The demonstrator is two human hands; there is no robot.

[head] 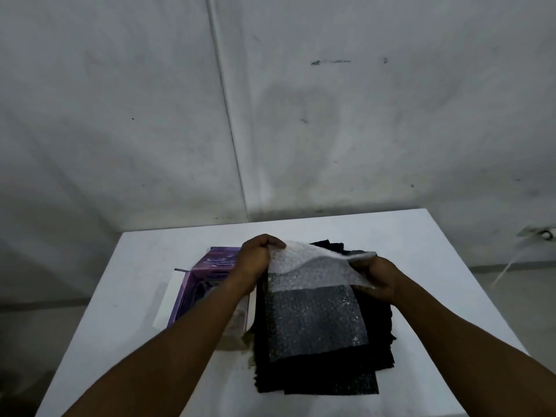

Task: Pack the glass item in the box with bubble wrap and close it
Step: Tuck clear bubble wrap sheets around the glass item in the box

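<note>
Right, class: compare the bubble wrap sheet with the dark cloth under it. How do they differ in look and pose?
The bubble wrap is pale and see-through; the dark cloth is black and opaque. The wrap's far edge is lifted, pinched by the left hand and right hand; the cloth lies flat on the white table. The wrap covers less area than the cloth. Both are thin, flexible sheets.

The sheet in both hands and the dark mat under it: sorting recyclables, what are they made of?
The sheet looks like clear plastic bubble wrap: translucent, dimpled, glinting. The dark mat seems black fabric or felt: matte, with frayed edges; which one is unclear.
</note>
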